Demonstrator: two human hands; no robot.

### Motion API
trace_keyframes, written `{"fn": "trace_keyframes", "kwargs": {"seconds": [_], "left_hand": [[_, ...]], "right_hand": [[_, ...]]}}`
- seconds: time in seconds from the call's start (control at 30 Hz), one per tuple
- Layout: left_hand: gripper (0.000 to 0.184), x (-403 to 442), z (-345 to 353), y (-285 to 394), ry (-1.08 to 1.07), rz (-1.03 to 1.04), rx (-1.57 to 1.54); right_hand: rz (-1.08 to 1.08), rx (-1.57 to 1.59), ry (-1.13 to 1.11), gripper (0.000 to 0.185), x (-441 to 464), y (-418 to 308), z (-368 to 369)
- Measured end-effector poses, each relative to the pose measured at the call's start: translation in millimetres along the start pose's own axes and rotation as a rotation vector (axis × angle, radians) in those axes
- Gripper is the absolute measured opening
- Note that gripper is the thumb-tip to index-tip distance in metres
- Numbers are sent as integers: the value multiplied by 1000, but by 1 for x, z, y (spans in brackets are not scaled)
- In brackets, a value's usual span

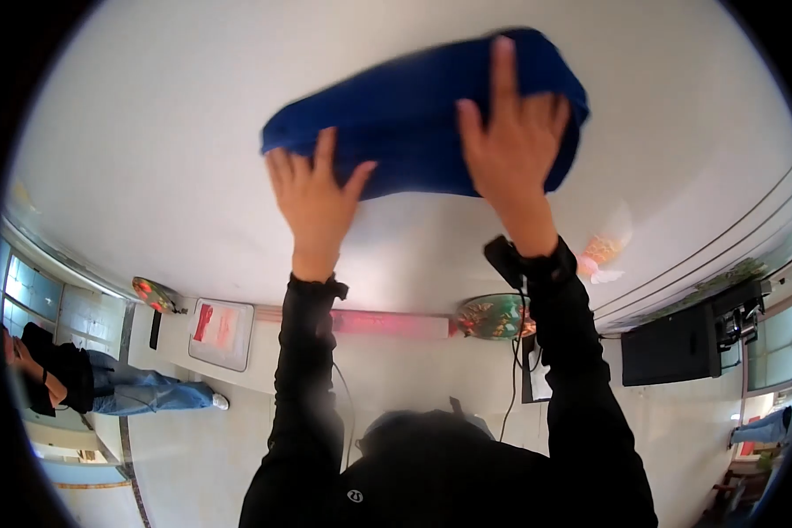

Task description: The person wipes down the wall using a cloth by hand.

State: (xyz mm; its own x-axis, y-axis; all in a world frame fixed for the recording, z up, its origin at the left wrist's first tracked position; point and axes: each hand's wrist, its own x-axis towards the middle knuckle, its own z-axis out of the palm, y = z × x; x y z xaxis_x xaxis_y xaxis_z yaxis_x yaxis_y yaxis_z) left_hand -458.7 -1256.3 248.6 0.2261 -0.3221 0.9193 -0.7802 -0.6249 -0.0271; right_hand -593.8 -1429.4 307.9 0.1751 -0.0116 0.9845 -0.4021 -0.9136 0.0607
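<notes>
A dark blue folded cloth [414, 114] lies on the white table [150, 132], longer from left to right than it is deep. On its left end rests my left hand [315, 198], palm down, with the fingers spread. My right hand [515, 154] lies spread over the right part of the cloth, its index finger reaching towards the far edge. Neither hand is closed round the fabric. Slight blur softens the fingers of my right hand.
Along the near edge are a pink strip [392, 325], a green patterned oval [491, 317], another patterned oval [154, 294] and a tray [221, 334]. A goldfish picture [600, 253] is right. A person in jeans [154, 389] is at the left; black equipment [673, 343] stands right.
</notes>
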Motion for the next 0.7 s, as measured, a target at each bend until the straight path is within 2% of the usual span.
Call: {"fn": "trace_keyframes", "kwargs": {"seconds": [0.07,0.23,0.3,0.43,0.5,0.53,0.57,0.63,0.7], "left_hand": [[67,-14,7,-34,35,-78,23],[70,-91,34,-70,-90,-226,-48],[72,-130,44,-64,-186,-299,-79],[72,-199,46,-39,-332,-413,-197],[67,-231,36,-33,-418,-359,-265],[66,-244,31,-35,-474,-340,-306],[66,-258,26,-39,-482,-349,-299],[67,-293,14,-46,-618,-418,-533],[67,-331,3,-63,-709,-442,-539]], "right_hand": [[-98,-1,112,66,16,-42,26],[-168,31,21,61,2,-113,48],[-264,95,-88,68,-14,-130,55],[-395,170,-244,65,-63,-148,68],[-570,211,-399,64,-103,-151,78],[-568,223,-413,64,-133,-148,87],[-664,318,-453,64,-164,-140,98],[-760,434,-501,64,-188,-135,83],[-294,327,-1071,62,-219,-137,37]]}}
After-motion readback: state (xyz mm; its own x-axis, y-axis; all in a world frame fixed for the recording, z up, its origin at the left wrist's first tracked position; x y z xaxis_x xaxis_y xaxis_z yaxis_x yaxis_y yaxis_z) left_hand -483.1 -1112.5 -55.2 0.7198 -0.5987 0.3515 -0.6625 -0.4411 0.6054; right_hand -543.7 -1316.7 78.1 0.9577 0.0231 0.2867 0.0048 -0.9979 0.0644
